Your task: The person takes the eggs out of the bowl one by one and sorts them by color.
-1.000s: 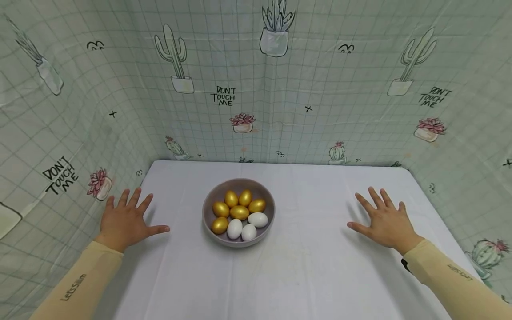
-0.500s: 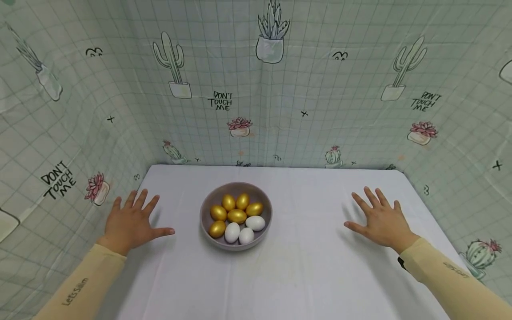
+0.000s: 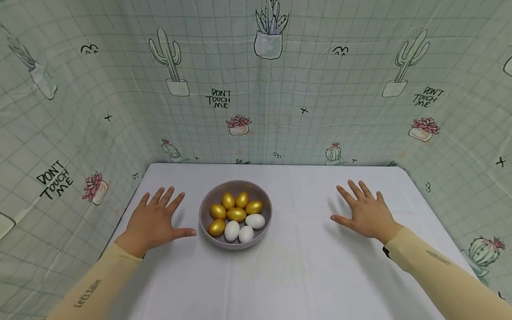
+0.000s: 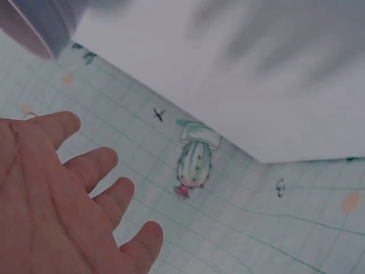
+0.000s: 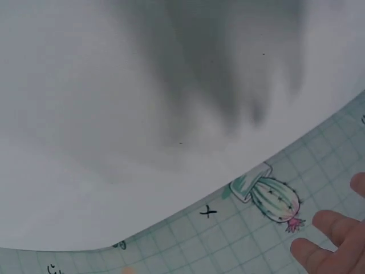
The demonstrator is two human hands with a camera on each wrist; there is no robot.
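Note:
A round mauve bowl (image 3: 203,221) stands left of centre on the white table, holding several golden eggs (image 3: 236,214) and three white eggs (image 3: 255,221). To its left my left hand (image 3: 151,223) hovers palm down with fingers spread, the thumb tip just short of the rim. My right hand (image 3: 367,213) is over the table's right half, fingers spread and holding nothing, well away from the bowl. In the left wrist view the bowl's side (image 4: 51,23) shows at the upper left, above my left palm (image 4: 45,200). Fingers of my right hand (image 5: 336,245) show at the lower right of the right wrist view.
The white table (image 3: 288,275) is enclosed at the back and sides by a pale green checked cloth (image 3: 304,66) with cactus drawings. Its far edge meets the cloth. Both hands cast soft shadows on the tabletop.
Both hands have moved inward: the left hand to the right, closer to the bowl, and the right hand slightly left. The bowl and eggs stay put; the head view shifts a little.

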